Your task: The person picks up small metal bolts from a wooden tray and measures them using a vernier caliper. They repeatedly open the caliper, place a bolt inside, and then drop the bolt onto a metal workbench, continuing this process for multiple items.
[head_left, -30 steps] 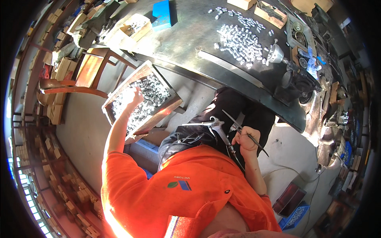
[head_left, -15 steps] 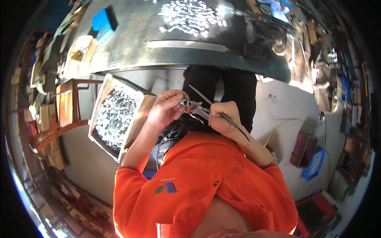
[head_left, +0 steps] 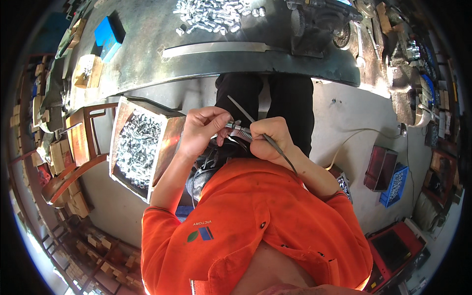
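Before the front edge of the one dark metal workbench (head_left: 142, 54), the left hand (head_left: 197, 132) pinches one small silvery metal fitting (head_left: 237, 126) between thumb and fingers; the right hand (head_left: 271, 136) is clenched around one slender grey metal rod (head_left: 241, 108). One open wooden crate (head_left: 168, 140) of uncountable silvery metal parts (head_left: 139, 152) stands left. Bare bench separates one flat grey strip (head_left: 216, 48) from the front edge.

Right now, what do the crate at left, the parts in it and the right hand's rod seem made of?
Crate: likely wood, worn and unpolished, from its brown, blotchy sides.
Parts: metal, bright finish, given their silvery glints; the exact metal is unclear.
Rod: probably steel, dull, from its slim grey shaft.
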The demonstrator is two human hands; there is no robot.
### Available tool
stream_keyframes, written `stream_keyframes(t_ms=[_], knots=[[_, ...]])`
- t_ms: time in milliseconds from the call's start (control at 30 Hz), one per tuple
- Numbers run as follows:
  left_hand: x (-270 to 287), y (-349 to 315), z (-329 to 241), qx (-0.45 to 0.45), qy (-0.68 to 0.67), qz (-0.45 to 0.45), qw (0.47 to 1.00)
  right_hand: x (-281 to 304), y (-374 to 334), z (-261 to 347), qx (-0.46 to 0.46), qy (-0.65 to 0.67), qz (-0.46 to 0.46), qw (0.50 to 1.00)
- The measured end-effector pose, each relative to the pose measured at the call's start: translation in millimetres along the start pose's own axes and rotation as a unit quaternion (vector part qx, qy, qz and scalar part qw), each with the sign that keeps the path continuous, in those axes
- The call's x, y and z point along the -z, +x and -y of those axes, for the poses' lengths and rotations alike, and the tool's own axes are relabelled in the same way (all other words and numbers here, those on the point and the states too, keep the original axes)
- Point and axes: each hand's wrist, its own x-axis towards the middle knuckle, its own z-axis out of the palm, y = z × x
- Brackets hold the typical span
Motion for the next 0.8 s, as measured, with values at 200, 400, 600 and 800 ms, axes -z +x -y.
stream_keyframes(t_ms=[200, 400, 600, 800], knots=[[-9.4, -0.1, -8.4, 0.013, 0.101, -0.011, 0.995, 1.1, -3.6, -1.1, 0.013, -0.014, 0.003, 1.0], [-16.3, -2.3, -17.6, 0.037, 0.159, -0.005, 0.987, 5.4, -7.3, 1.3, -0.008, 0.057, 0.02, 0.998], [-19.1, -9.8, -13.3, 0.016, 0.145, -0.022, 0.989, 2.3, -9.7, 3.9, -0.033, 0.095, 0.046, 0.994], [-23.6, -5.3, -6.9, -0.062, 0.037, 0.046, 0.996, 6.4, -13.9, -2.0, -0.022, 0.054, -0.028, 0.998]])
